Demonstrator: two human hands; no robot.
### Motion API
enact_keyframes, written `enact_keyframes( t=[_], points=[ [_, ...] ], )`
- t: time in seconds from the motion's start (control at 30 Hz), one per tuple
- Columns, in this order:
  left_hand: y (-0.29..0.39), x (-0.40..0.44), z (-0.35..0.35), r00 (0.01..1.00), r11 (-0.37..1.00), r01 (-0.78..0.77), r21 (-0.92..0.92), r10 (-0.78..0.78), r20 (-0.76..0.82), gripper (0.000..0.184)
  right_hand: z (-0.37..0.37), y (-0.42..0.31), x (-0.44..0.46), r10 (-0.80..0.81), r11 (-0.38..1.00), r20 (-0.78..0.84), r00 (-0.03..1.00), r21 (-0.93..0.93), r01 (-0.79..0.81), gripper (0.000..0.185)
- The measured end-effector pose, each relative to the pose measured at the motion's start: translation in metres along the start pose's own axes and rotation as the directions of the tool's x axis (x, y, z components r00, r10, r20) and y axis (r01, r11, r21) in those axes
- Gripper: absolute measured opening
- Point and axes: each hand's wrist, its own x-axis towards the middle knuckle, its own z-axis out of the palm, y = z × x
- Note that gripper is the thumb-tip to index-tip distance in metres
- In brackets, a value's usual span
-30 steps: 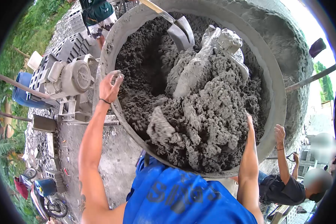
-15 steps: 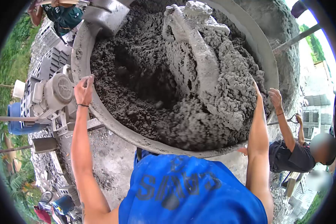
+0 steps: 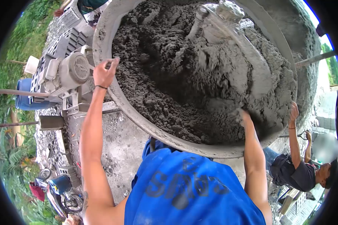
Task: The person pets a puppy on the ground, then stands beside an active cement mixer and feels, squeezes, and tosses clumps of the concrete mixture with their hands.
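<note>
A large round mixer pan (image 3: 133,125) full of grey, crumbly wet concrete (image 3: 154,101) fills the upper middle. My left hand (image 3: 104,73) holds the pan's left rim, fingers bent over the edge. Past the near right rim reaches my right hand (image 3: 245,115); it is down at the concrete, its fingers blurred and partly covered by grey mix. A concrete-coated mixing arm (image 3: 236,37) stands in the pan, with mix heaped against its blade.
A motor (image 3: 74,70) sits beside the pan's left side. A co-worker (image 3: 294,168) at right has one hand (image 3: 293,112) at the rim. Concrete blocks (image 3: 69,41), a blue barrel (image 3: 23,93) and a motorcycle (image 3: 65,200) are at left.
My right hand has moved left from the pan's right side into the concrete. The mixing arm has swung right. The shovel at the upper left has gone from view, and the view has shifted.
</note>
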Motion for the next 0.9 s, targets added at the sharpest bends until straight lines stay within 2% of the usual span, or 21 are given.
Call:
enact_keyframes(
  t=[0.07, 0.13, 0.2, 0.23, 0.27, 0.33, 0.4, 0.47, 0.53, 0.57, 0.6, 0.63, 0.7, 0.73, 0.77, 0.8, 0.83, 0.87, 0.9],
  points=[
    [-0.002, -0.001, 0.001, 0.999, 1.000, -0.023, 0.008, 0.023, -0.023, 0.057, 0.030, 0.000, 0.004, -0.066, 0.987, 0.189, 0.980, -0.130, 0.092, 0.034],
    [0.003, -0.005, 0.001, 0.995, 0.994, -0.092, 0.064, 0.090, 0.030, 0.052, 0.068, -0.012, -0.030, -0.275, 0.917, 0.210, 0.938, -0.238, 0.322, 0.024],
    [0.031, -0.007, -0.008, 0.959, 0.960, -0.125, 0.251, 0.053, 0.278, 0.045, 0.097, -0.027, -0.042, -0.334, 0.777, 0.184, 0.925, -0.502, 0.380, 0.029],
    [0.033, -0.003, -0.003, 0.888, 0.915, -0.240, 0.324, 0.073, 0.453, 0.042, 0.105, -0.036, -0.046, -0.329, 0.658, 0.235, 0.915, -0.637, 0.401, 0.050],
    [0.030, 0.001, 0.009, 0.785, 0.858, -0.358, 0.367, 0.064, 0.616, 0.039, 0.112, -0.042, -0.050, -0.342, 0.657, 0.240, 0.908, -0.630, 0.414, 0.050],
    [0.033, 0.027, 0.042, 0.468, 0.889, -0.394, 0.235, -0.026, 0.883, 0.036, 0.126, -0.050, -0.062, -0.328, 0.472, 0.186, 0.926, -0.817, 0.331, 0.079],
    [-0.001, 0.060, 0.113, 0.408, 0.895, -0.413, 0.167, 0.018, 0.913, 0.034, 0.130, -0.054, -0.063, -0.295, 0.472, 0.175, 0.939, -0.828, 0.303, 0.083],
    [-0.022, 0.092, 0.175, 0.524, 0.911, -0.285, 0.297, -0.112, 0.845, 0.040, 0.127, -0.051, -0.061, -0.249, 0.478, 0.165, 0.954, -0.836, 0.270, 0.087],
    [-0.016, 0.094, 0.213, 0.719, 0.929, -0.072, 0.363, -0.204, 0.664, 0.048, 0.122, -0.044, -0.062, -0.272, 0.532, 0.185, 0.944, -0.789, 0.308, 0.089],
    [-0.047, 0.098, 0.256, 0.701, 0.922, -0.151, 0.358, -0.155, 0.696, 0.062, 0.121, -0.039, -0.058, -0.262, 0.545, 0.176, 0.949, -0.785, 0.296, 0.089],
    [-0.049, 0.082, 0.274, 0.782, 0.907, -0.090, 0.411, -0.191, 0.593, 0.072, 0.120, -0.037, -0.050, -0.302, 0.545, 0.205, 0.931, -0.764, 0.345, 0.089],
    [-0.046, 0.080, 0.282, 0.794, 0.877, -0.100, 0.470, -0.214, 0.569, 0.071, 0.114, -0.029, -0.045, -0.330, 0.546, 0.227, 0.916, -0.746, 0.381, 0.088],
    [-0.069, 0.087, 0.300, 0.796, 0.849, -0.142, 0.509, -0.208, 0.568, 0.069, 0.112, -0.060, -0.074, -0.173, 0.635, 0.229, 0.958, -0.717, 0.286, 0.090],
    [-0.057, 0.099, 0.291, 0.719, 0.774, -0.227, 0.591, -0.276, 0.638, 0.069, 0.114, -0.053, -0.059, -0.229, 0.600, 0.206, 0.952, -0.740, 0.304, 0.089],
    [-0.053, 0.106, 0.283, 0.689, 0.790, -0.199, 0.580, -0.308, 0.656, 0.067, 0.115, -0.041, -0.045, -0.278, 0.557, 0.193, 0.941, -0.765, 0.322, 0.088],
    [-0.072, 0.117, 0.286, 0.636, 0.823, -0.283, 0.493, -0.223, 0.738, 0.064, 0.114, -0.046, -0.047, -0.236, 0.584, 0.198, 0.952, -0.754, 0.301, 0.087],
    [-0.050, 0.122, 0.267, 0.525, 0.839, -0.329, 0.433, -0.218, 0.823, 0.061, 0.114, -0.053, -0.052, -0.199, 0.607, 0.208, 0.958, -0.741, 0.287, 0.085],
    [-0.009, 0.122, 0.238, 0.372, 0.848, -0.387, 0.363, -0.217, 0.902, 0.058, 0.113, -0.055, -0.053, -0.199, 0.601, 0.219, 0.955, -0.743, 0.295, 0.084],
    [0.018, 0.114, 0.215, 0.337, 0.893, -0.361, 0.269, -0.144, 0.930, 0.053, 0.113, -0.056, -0.052, -0.205, 0.590, 0.231, 0.951, -0.746, 0.309, 0.082]
  ],
)
